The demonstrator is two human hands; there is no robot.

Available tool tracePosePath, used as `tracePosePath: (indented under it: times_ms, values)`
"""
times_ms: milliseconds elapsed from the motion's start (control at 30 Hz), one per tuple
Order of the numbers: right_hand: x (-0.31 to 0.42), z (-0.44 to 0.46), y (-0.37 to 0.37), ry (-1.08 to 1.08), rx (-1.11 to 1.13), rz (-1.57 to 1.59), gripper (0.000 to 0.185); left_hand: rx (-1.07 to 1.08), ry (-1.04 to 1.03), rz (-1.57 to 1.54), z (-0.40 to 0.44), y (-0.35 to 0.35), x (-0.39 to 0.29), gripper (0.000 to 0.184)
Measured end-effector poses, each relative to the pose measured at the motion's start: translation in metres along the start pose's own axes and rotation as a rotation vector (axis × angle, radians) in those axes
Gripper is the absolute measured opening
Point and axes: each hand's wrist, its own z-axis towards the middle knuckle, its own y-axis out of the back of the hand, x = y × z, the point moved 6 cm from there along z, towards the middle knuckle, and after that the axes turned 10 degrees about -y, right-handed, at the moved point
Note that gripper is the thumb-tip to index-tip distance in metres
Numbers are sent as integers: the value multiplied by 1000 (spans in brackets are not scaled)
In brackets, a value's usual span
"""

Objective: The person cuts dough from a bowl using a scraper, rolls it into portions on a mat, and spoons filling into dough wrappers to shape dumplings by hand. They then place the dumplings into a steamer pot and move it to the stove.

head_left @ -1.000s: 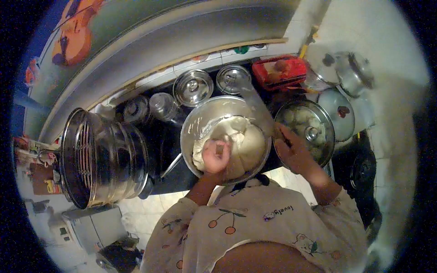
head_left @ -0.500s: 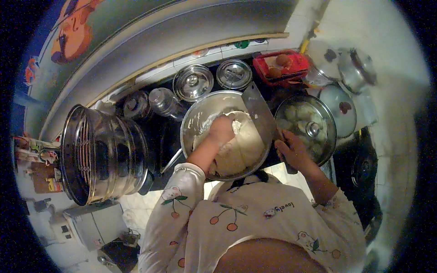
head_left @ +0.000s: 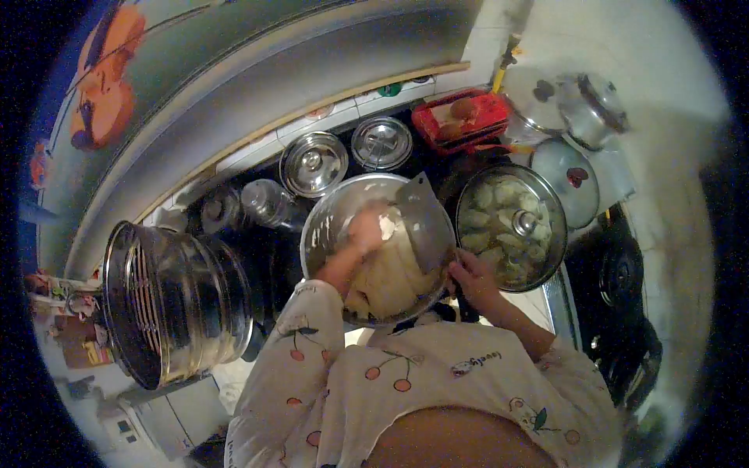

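A large metal bowl [head_left: 318, 210] holds a mass of pale dough [head_left: 394, 273]. My left hand [head_left: 368, 232] is inside the bowl, its fingers closed on the dough, with a whitish bit showing by the fingertips; blur softens the outline. My right hand [head_left: 470, 277] grips the handle of a cleaver [head_left: 427, 226] at the bowl's right side. The broad blade slants over the right part of the bowl, its flat face toward me, next to the dough. Whether its lower edge touches the dough I cannot tell.
Right of the bowl stands a glass-lidded pan [head_left: 511, 226] with pale pieces inside. Two round metal lids [head_left: 314, 164] lie behind, beside a red tray [head_left: 460, 121] holding eggs. A big steamer pot [head_left: 175, 300] is at left, near clear jars [head_left: 267, 201].
The cleaver blade has moved lower and further into the bowl. My left hand has shifted slightly over the dough. The whole view has tilted a little.
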Motion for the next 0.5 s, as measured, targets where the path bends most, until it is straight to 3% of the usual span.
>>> tracePosePath:
  times_ms: [67, 233, 333, 500]
  values:
    - [-25, 14, 0, 157, -59, -105, 30, -94, 80, -144, -15, 13, -1, 55]
    - [-17, 5, -13, 215, -94, -211, 33, -263, 159, -371, -27, 55, -15, 44]
    - [-14, 2, -16, 192, -133, -262, 34, -216, 121, -572, -31, 42, -8, 40]
    - [-2, -8, -19, 100, -124, -230, 34, -103, 24, -607, -43, 71, -47, 36]
